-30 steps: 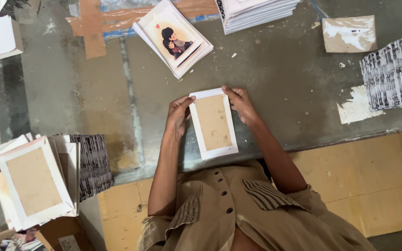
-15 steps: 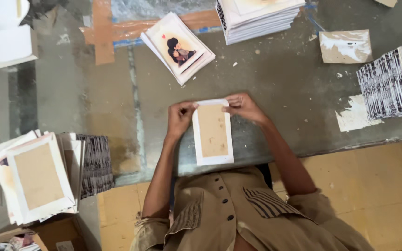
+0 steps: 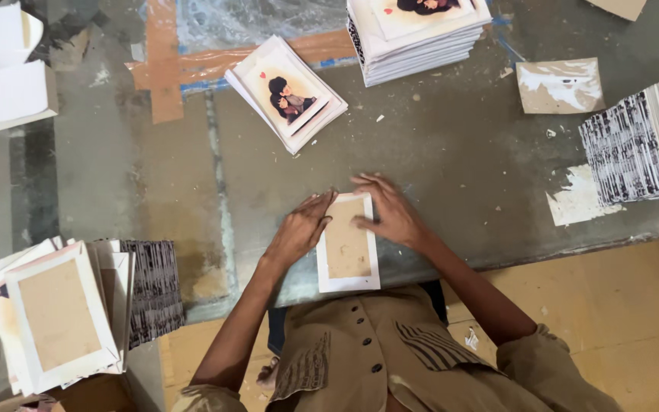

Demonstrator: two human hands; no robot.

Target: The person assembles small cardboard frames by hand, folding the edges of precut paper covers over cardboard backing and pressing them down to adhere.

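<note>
**Both hands flat on a brown-and-white board at the worktop's near edge**

Here we are above the grey, scuffed worktop (image 3: 451, 152), and the action sits right at its near edge. The card (image 3: 348, 243) lies there flat: an upright rectangle, white border all round, a plain brown panel filling the middle, faintly blotched. Its lower end reaches the worktop's edge, just above the person's tan buttoned shirt (image 3: 390, 358).

The left hand (image 3: 301, 229) lies along the card's left side, fingers stretched out and pressing at the upper left corner. The right hand (image 3: 387, 211) covers the upper right corner, fingers spread wide and flat on the border. Neither hand is gripping; both are pressing down.

Now the stacks, and I count them. Straight ahead, one fanned pile of illustrated cards (image 3: 287, 93), white with a small cartoon couple and a red heart, lying at a slant. Beyond it, at the top edge, one taller, squared pile (image 3: 417, 34) with the same kind of picture on top. Far right, one stack of booklets (image 3: 634, 149) showing black-and-white striped edges. Lower left, one loose heap of brown-panel boards (image 3: 59, 317), the same look as the card under the hands, with a dark striped bundle (image 3: 154, 286) just beside it. Upper left, two white folded pieces (image 3: 5, 69).

Two torn scraps of paper lie at right: one brownish (image 3: 560, 85), one white (image 3: 573, 202). Strips of tan tape (image 3: 165, 69) cross the worktop's far left.
</note>
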